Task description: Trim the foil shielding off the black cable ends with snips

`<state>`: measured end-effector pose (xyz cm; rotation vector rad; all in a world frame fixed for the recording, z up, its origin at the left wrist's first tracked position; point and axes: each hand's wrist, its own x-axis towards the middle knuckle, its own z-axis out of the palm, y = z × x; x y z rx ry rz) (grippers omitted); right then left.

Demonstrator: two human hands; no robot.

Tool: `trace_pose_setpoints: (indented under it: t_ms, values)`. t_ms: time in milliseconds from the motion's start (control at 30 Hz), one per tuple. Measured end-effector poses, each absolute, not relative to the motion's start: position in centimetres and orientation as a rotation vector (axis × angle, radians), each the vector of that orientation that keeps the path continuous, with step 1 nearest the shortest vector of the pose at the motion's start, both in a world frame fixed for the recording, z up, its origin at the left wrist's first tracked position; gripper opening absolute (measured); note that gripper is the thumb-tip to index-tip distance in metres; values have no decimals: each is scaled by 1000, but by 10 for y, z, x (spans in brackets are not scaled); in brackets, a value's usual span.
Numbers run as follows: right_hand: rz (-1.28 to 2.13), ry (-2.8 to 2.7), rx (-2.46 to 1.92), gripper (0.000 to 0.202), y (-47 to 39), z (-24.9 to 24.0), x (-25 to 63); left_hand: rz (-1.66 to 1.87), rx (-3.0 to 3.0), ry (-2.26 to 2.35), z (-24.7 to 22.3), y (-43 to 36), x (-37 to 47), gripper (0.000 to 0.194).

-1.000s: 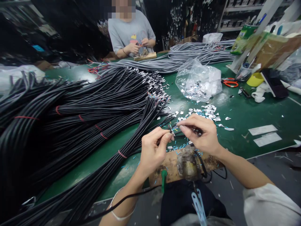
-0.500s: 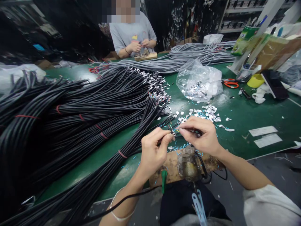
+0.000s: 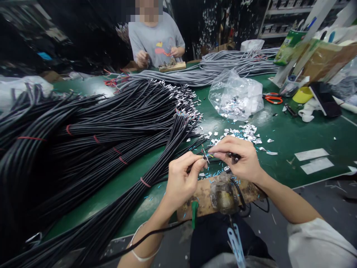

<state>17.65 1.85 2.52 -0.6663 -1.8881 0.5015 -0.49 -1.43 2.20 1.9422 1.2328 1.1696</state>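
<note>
Thumb and forefinger of my left hand (image 3: 185, 175) pinch the end of a black cable, whose thin coloured wires (image 3: 205, 153) fan out beyond the fingertips. My right hand (image 3: 241, 156) is closed around a small dark tool (image 3: 234, 156), and its thumb and forefinger meet at the wires. The fingertips of both hands are close together but apart. Below them a wooden board (image 3: 199, 193) carries a metal block (image 3: 225, 197). A black cable (image 3: 156, 231) runs over my left wrist.
Bundles of black cables (image 3: 117, 126) cover the left side. Silvery scraps (image 3: 248, 132), a plastic bag (image 3: 235, 95), orange-handled scissors (image 3: 273, 98) and a phone (image 3: 325, 98) lie right of centre. Across the table (image 3: 306, 134) sits another person (image 3: 156, 41) near grey cables (image 3: 237, 61).
My right fingertips have shifted slightly left along the wires; my left hand is almost unchanged. The other person's hands have moved apart.
</note>
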Motion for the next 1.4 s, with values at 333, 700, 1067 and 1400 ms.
trace_pose_setpoints:
  t_ms: [333,700,1067,1400]
  values:
    - [601,-1872,-728,11,16,31,176,1303,2116,1227,18,-13,-3,15]
    - [1474,-1822,-816,8,26,37,181,987,2251,1009,21,-11,-11,15]
    - [1157,-1847,-709,14,17,32,173,1282,2143,1133,18,-9,-8,8]
    - [1026,-1875,-785,7,17,28,173,1292,2111,1126,19,-9,-9,11]
